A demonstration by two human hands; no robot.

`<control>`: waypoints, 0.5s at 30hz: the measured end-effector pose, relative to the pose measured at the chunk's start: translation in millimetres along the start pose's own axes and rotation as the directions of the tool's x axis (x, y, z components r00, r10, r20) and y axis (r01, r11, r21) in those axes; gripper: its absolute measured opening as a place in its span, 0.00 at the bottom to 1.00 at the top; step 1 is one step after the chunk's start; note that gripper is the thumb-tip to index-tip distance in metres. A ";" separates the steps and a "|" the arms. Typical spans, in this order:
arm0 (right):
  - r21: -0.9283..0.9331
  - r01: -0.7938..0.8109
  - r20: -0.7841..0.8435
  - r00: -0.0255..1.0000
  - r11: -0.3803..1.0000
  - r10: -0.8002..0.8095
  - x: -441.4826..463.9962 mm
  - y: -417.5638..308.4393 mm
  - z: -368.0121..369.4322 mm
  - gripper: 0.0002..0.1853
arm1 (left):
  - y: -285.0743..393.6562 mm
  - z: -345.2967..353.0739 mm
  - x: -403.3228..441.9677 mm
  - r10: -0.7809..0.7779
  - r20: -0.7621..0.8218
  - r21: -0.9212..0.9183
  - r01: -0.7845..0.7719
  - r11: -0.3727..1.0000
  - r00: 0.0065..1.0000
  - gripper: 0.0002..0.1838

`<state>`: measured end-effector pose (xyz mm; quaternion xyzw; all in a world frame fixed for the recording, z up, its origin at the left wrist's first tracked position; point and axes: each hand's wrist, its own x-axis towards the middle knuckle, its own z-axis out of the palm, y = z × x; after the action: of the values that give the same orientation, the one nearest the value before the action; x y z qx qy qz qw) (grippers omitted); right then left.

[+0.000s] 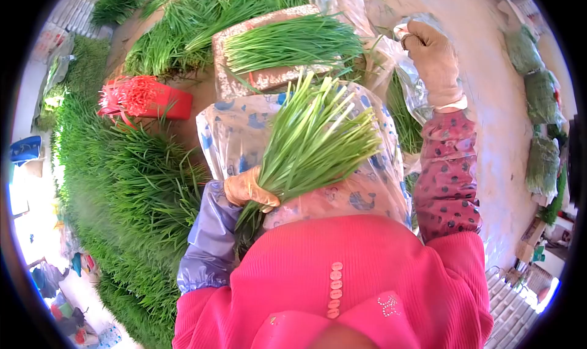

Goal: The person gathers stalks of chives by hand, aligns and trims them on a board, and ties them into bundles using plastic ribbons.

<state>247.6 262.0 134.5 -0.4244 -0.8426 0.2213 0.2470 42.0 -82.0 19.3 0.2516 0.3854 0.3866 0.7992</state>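
Observation:
My left hand (252,187), in an orange-tan glove, is closed round a thick bunch of garlic chives (324,138). The pale stem ends fan up and to the right, over my lap, which a clear plastic sheet with blue prints (235,129) covers. Up at the right, my right hand (431,52), in a brown glove, has its fingers curled beside a clear plastic bag (391,58). Something small and white shows at its fingertips, too unclear to name. Ahead, a layer of cut chives (293,43) lies across a speckled board (223,80).
A red box (174,103) topped with red ties (131,92) stands left of the board. Loose chives (159,49) are heaped behind it, and a large pile of chives (122,184) fills the left side. Bagged bundles (541,98) line the far right of the floor (495,135).

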 end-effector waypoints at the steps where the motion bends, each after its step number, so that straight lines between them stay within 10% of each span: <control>1: -0.009 -0.007 0.002 1.000 1.000 0.007 -2.5 0.2 -1.9 0.14 | 1.1 0.4 0.4 -0.003 0.010 -0.006 0.003 1.000 1.000 0.40; 5: 0.389 -0.318 0.454 0.883 0.865 0.120 -15.2 -14.3 2.5 0.17 | -0.6 -2.8 2.2 0.015 -0.017 0.026 -0.015 1.000 1.000 0.38; 9: 0.670 -0.398 0.704 0.609 0.626 -0.367 -29.6 -39.0 28.3 0.31 | 7.1 -2.6 -2.1 -0.090 0.056 -0.009 0.090 0.996 0.994 0.34; 11: 0.486 0.303 0.475 0.696 0.820 -0.539 -40.0 -36.8 48.3 0.35 | -22.1 -19.2 -3.4 -0.055 -0.060 -0.015 0.054 0.998 0.997 0.45; 12: 0.444 0.178 0.603 0.665 0.878 -0.439 -38.8 -59.6 39.7 0.36 | -26.7 -17.6 2.3 0.166 0.017 0.291 -0.164 0.943 0.986 0.44; 15: 0.609 -0.145 0.637 0.675 0.780 -0.372 -35.6 -45.5 66.4 0.32 | -6.2 -2.7 9.0 0.010 0.094 -0.150 0.004 0.989 0.995 0.37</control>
<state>198.5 197.1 101.1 -0.1390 -0.7753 0.6154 0.0291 46.0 -78.1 9.6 0.2095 0.3165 0.4033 0.8327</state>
